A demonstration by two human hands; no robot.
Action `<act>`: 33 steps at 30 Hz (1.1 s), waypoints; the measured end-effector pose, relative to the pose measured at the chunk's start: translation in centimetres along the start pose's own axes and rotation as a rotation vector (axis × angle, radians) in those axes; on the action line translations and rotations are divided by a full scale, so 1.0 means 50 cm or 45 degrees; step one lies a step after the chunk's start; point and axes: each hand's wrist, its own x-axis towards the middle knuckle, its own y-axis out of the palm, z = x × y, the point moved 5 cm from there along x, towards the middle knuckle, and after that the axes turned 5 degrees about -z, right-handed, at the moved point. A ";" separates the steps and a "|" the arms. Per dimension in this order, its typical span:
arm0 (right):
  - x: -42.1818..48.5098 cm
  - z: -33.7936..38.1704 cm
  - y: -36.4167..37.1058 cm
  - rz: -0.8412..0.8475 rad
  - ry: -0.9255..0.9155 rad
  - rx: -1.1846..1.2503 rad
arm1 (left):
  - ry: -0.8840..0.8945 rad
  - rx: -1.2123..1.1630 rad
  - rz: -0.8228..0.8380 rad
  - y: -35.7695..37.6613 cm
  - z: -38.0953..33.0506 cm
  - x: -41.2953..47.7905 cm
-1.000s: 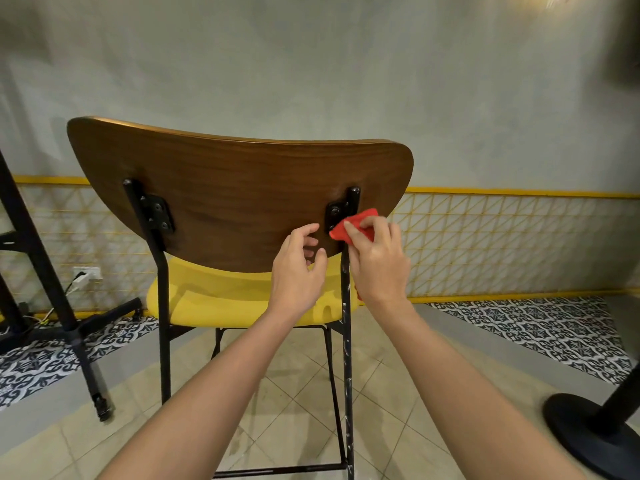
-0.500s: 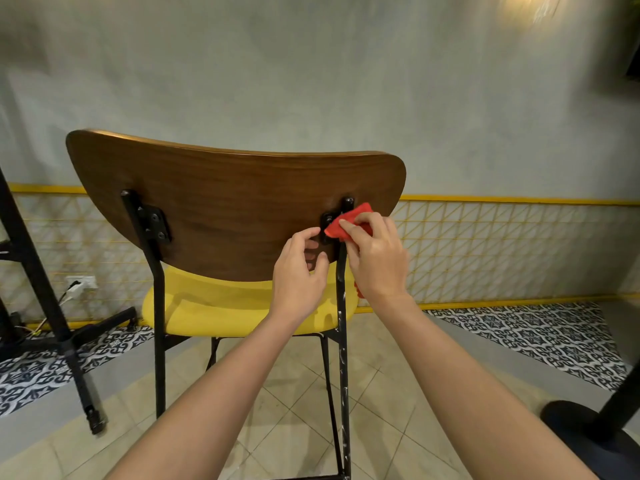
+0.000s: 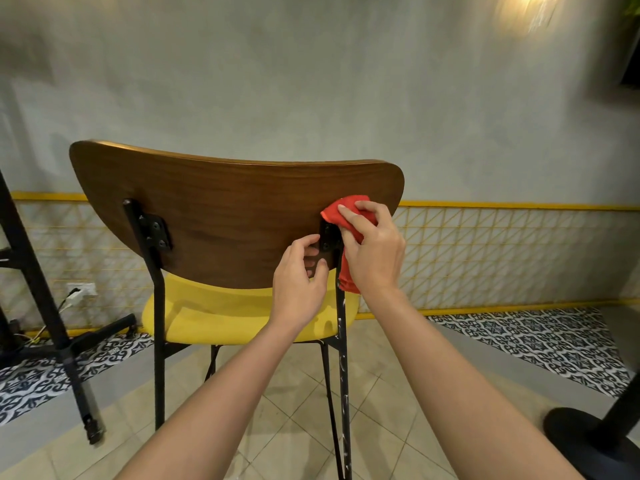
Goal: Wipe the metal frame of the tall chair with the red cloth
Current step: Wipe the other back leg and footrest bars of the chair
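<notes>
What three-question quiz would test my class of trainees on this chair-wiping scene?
1. True or false: the right hand holds the red cloth at the top of the right frame post.
2. The seat is: A) yellow, B) green, C) blue.
3. How many black brackets show on the wooden backrest?

Key: 1 true; 2 A; 3 two.

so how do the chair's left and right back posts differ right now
The right post has the red cloth held over its top by the right hand; the left post is untouched. The right post shows white scuffs lower down; the left post looks plain black. Both are black metal, bolted to the backrest.
</notes>
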 end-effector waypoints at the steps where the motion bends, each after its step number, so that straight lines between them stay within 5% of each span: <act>1: -0.001 0.001 -0.001 -0.001 -0.005 -0.007 | -0.001 0.004 -0.003 0.000 0.001 0.000; 14: -0.070 -0.033 0.007 0.097 -0.060 -0.116 | 0.019 0.036 0.006 0.002 -0.002 0.002; 21: -0.010 -0.033 0.013 0.042 0.439 0.332 | 0.038 0.008 -0.004 -0.001 -0.011 0.017; 33: -0.115 -0.096 0.045 0.403 0.588 0.143 | -0.020 -0.008 -0.020 0.021 0.020 -0.003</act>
